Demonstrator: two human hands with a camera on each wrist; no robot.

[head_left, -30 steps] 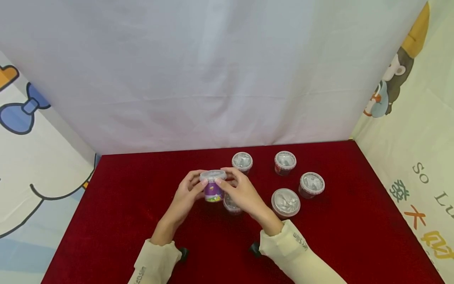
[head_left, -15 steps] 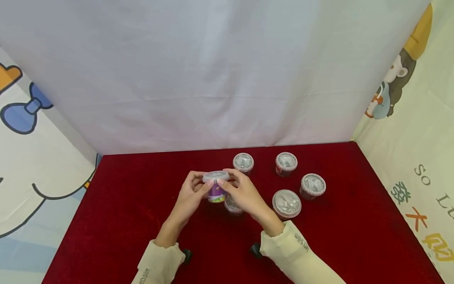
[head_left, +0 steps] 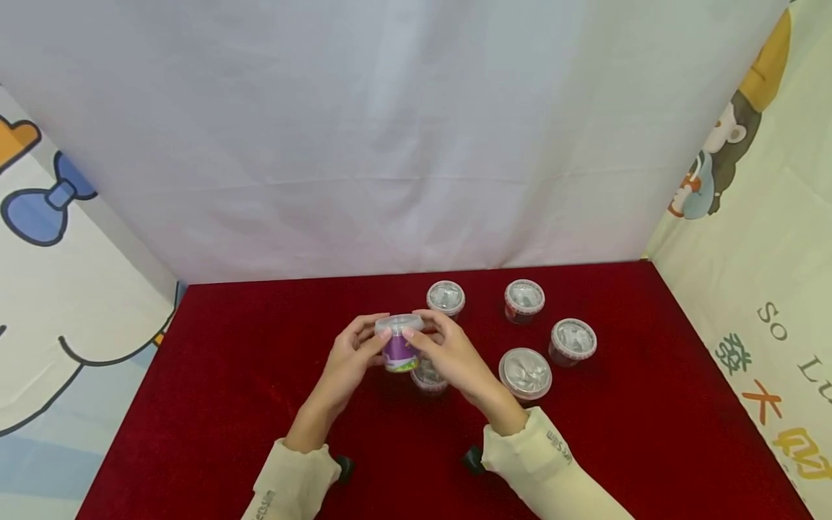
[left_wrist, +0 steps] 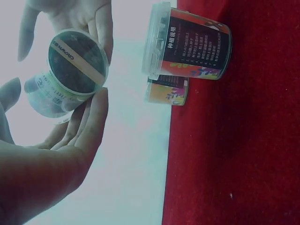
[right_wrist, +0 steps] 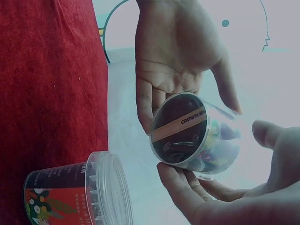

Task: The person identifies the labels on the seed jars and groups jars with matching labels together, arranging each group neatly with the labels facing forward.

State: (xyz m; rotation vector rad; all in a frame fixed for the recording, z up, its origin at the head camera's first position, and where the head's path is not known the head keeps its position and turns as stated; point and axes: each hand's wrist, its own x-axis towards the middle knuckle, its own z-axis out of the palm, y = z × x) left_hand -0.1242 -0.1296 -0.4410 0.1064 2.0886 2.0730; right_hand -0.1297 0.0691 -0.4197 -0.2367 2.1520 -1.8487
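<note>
A small clear plastic tub with a purple label and a translucent lid is held up over the red table. My left hand grips it from the left, thumb on the front near the lid. From the right my right hand holds it the same way, fingers round the rim. Both wrist views show the tub's dark underside with a pale wooden stick marked "CROWN" inside. Partly behind the right hand stands another lidded tub.
To the right of the hands stand more lidded tubs: a larger-looking one, one farther right, and one behind. Another tub stands just beyond the right fingers. A white curtain rises along the red cloth's back edge.
Both hands have shifted slightly to the right with the tub between them. Their grip stays much the same, and the other tubs have not moved on the table.
</note>
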